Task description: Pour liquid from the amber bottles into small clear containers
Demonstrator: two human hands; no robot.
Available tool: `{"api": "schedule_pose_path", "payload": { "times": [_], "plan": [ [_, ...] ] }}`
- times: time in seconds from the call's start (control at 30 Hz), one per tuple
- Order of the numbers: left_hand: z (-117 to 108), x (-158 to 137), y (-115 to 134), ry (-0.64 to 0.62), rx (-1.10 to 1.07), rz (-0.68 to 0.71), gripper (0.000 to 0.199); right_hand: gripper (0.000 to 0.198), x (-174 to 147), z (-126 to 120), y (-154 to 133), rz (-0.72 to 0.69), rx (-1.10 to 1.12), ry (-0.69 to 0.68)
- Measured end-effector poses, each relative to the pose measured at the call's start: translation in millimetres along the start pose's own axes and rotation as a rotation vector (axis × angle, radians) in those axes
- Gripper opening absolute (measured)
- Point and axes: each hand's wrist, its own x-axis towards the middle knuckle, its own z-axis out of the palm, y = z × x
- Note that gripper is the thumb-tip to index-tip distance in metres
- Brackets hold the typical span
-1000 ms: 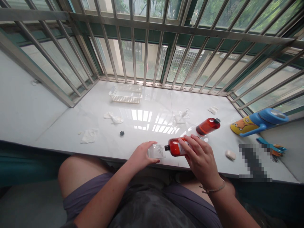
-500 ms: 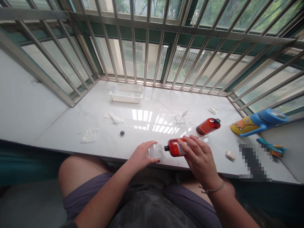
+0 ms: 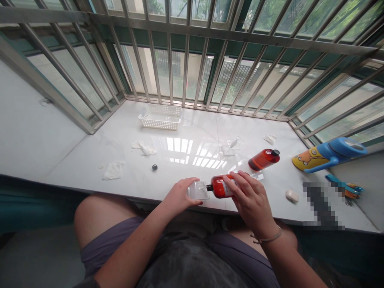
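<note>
In front of me, my left hand (image 3: pixel 182 194) grips a small clear container (image 3: pixel 199 191) near the counter's front edge. Its fingers and thumb wrap around the left side. My right hand (image 3: pixel 249 200) is closed around a red-brown bottle (image 3: pixel 219 187) with a pale label, tipped on its side. The bottle's dark neck points left, right at the mouth of the clear container. Whether liquid is flowing cannot be made out. A round black cap (image 3: pixel 154 167) lies on the counter to the left. A second red-brown bottle (image 3: pixel 263 160), with its dark cap on, stands beyond my right hand.
On the white counter (image 3: pixel 186 156) are a white perforated basket (image 3: pixel 160 119), crumpled tissues (image 3: pixel 114 171), a clear plastic pump piece (image 3: pixel 234 143) and a small whitish case (image 3: pixel 292 196). A blue-and-yellow flask (image 3: pixel 327 155) stands at right. Metal bars (image 3: pixel 186 72) line the back.
The right hand's bottle has shifted very slightly left, its neck now closer to the clear container. The left hand holds almost the same place.
</note>
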Motion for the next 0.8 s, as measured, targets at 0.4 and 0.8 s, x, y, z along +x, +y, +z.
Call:
{"api": "schedule_pose_path", "payload": {
  "times": [0.4, 0.8],
  "plan": [
    [0.5, 0.2, 0.2, 0.003, -0.001, 0.009, 0.076, 0.069, 0.3, -2.8, 1.3, -0.002, -0.017, 0.01],
    [0.1, -0.3, -1.0, 0.004, -0.004, 0.002, 0.076, 0.068, 1.3, -4.6, 2.4, -0.004, -0.018, 0.023]
  ]
}}
